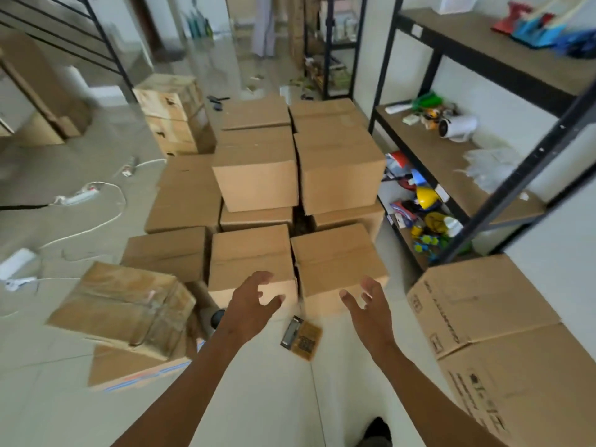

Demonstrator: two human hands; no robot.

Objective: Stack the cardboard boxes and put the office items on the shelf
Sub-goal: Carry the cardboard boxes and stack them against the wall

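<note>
Left hand [250,301] hovering, fingers spread, gripping nothing | right hand [371,304] likewise | both reaching above calculator [301,337] | boxes [254,253] sitting just beyond calculator

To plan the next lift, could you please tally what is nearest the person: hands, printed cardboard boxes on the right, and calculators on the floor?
Hands: 2, left hand and right hand, both empty
Printed cardboard boxes: 2, upper printed box and lower printed box
Calculators: 1, calculator
Total: 5
</note>
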